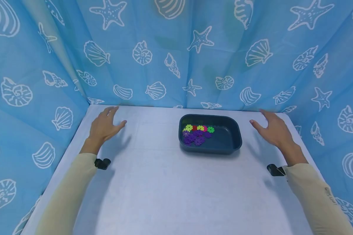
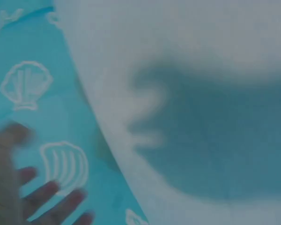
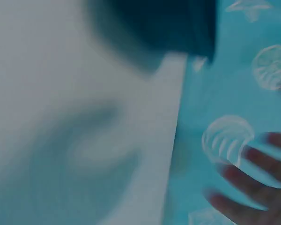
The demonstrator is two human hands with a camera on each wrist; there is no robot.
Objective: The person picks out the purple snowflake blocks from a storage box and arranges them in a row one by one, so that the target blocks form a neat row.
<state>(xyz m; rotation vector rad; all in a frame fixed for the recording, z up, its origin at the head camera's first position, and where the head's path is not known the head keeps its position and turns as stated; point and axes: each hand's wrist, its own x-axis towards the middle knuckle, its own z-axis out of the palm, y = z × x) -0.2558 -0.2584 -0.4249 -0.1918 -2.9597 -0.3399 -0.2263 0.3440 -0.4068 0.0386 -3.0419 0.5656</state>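
A dark blue-grey plastic tub [image 1: 223, 150] stands right of centre on the white table. Inside it, mostly on the left side, lie several flower-shaped discs: purple ones [image 1: 198, 141] in front, with yellow [image 1: 189, 127], red, pink and green [image 1: 210, 129] ones behind. My left hand [image 1: 103, 125] hovers over the table's far left, fingers spread and holding nothing. On the other side, my right hand [image 1: 273, 130] is held in the air just right of the tub, also spread and without anything in it. Part of the tub [image 3: 178, 23] shows at the top of the right wrist view.
A white cloth [image 1: 153, 182] covers the table. Blue curtains [image 1: 164, 32] with white seashell and starfish prints hang behind it and along both sides. Each wrist carries a small black camera, seen at the left cuff [image 1: 102, 164] and right cuff [image 1: 276, 170].
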